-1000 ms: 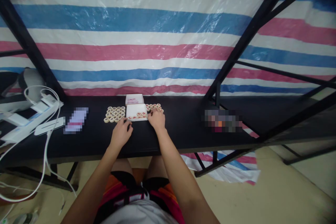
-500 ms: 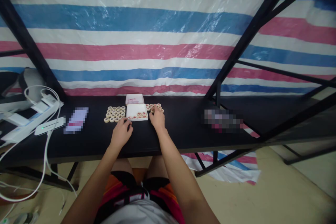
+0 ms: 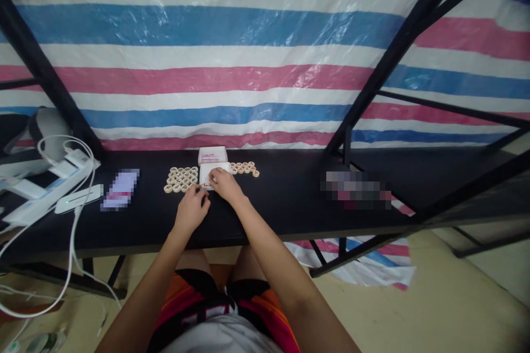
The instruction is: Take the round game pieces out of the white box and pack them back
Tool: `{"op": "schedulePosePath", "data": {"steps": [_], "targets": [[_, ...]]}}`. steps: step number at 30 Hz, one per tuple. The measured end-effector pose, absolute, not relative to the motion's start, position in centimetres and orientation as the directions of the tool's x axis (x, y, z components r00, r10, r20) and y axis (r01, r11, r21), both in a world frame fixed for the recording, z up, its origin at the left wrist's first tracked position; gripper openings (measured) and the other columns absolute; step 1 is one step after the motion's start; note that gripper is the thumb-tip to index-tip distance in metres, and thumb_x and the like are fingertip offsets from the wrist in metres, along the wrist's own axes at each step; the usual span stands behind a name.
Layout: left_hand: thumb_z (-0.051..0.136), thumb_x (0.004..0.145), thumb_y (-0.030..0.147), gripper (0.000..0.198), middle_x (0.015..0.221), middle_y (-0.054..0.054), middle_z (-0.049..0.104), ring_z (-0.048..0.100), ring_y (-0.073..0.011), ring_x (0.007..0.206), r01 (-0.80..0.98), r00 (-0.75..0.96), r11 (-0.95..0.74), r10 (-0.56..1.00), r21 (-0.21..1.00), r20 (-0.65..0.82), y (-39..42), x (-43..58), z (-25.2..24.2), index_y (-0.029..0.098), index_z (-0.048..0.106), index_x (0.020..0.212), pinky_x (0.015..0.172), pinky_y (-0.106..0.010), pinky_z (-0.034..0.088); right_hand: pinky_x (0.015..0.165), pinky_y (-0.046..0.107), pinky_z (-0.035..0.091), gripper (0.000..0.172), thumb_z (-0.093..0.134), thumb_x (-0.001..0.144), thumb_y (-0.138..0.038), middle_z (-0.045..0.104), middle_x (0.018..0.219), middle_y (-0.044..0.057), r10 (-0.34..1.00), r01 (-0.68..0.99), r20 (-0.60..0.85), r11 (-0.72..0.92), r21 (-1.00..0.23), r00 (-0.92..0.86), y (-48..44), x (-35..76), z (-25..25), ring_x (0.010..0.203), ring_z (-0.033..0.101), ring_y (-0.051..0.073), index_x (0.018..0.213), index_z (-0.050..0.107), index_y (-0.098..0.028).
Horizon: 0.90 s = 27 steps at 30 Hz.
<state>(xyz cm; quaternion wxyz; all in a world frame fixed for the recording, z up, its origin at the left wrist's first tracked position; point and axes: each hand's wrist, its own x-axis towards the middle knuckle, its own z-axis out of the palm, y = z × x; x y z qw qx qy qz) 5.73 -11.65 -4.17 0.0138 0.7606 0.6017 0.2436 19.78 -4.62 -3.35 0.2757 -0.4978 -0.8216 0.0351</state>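
Note:
My right hand hovers over the open white box, fingers bent and drawn together above its inside; whatever they hold is hidden. Red-marked Chinese chess pieces show in the box by its front edge, and the hand covers the rest. At the box's front left corner rests my left hand, fingers loosely curved and a little apart, touching the corner. Dark-marked Chinese chess pieces lie in close rows left of the box. On its right are red-marked Chinese chess pieces, one sitting slightly forward.
Behind the box stands its white lid. Leftward on the black desk lie a blurred-out phone-like object, a white device and a power strip with cables. A pixelated item lies to the right, near a black post.
My right hand has moved left from the red-marked pieces to above the box, uncovering those pieces. My left hand has stayed at the box's corner.

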Motion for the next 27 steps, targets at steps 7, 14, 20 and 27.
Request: {"op": "schedulePosePath", "data": {"steps": [7,14,20,27], "targets": [[0.048,0.085,0.023,0.020,0.121,-0.009,0.054,0.057,-0.0230,0.105,0.910,0.152,-0.266,0.928,0.318,0.341,-11.8,5.8,-3.9,0.021,0.065,0.096,0.089,-0.034,0.048,0.083,0.026,0.040,0.028,0.042,0.094,-0.027,0.069,0.091,0.008,0.854,0.862,0.366,0.463,-0.207,-0.370,-5.0,20.1,-3.2,0.089,0.061,0.018,0.092,0.068,-0.016],[0.047,0.085,0.022,0.021,0.119,-0.010,0.055,0.057,-0.0234,0.104,0.910,0.156,-0.271,0.925,0.313,0.345,-11.8,5.8,-3.9,0.020,0.065,0.095,0.088,-0.035,0.049,0.099,0.032,0.033,0.033,0.037,0.097,-0.027,0.068,0.109,0.010,0.823,0.842,0.399,0.505,-0.189,-0.404,-5.8,20.0,-3.3,0.112,0.055,0.019,0.101,0.068,-0.015],[0.048,0.085,0.022,0.021,0.118,-0.010,0.055,0.058,-0.0227,0.103,0.912,0.169,-0.286,0.916,0.295,0.363,-11.7,5.8,-4.1,0.019,0.065,0.095,0.088,-0.034,0.049,0.107,0.038,0.026,0.036,0.036,0.098,-0.031,0.058,0.128,0.012,0.830,0.828,0.385,0.510,-0.235,-0.402,-6.3,20.0,-3.4,0.128,0.043,0.022,0.118,0.060,-0.014],[0.049,0.085,0.023,0.020,0.119,-0.009,0.055,0.058,-0.0223,0.103,0.908,0.154,-0.275,0.920,0.315,0.359,-11.8,5.7,-4.2,0.020,0.065,0.097,0.086,-0.033,0.049,0.105,0.038,0.027,0.035,0.035,0.098,-0.034,0.064,0.118,0.010,0.821,0.828,0.378,0.523,-0.201,-0.427,-6.7,20.1,-3.5,0.123,0.047,0.022,0.110,0.063,-0.015]]}}
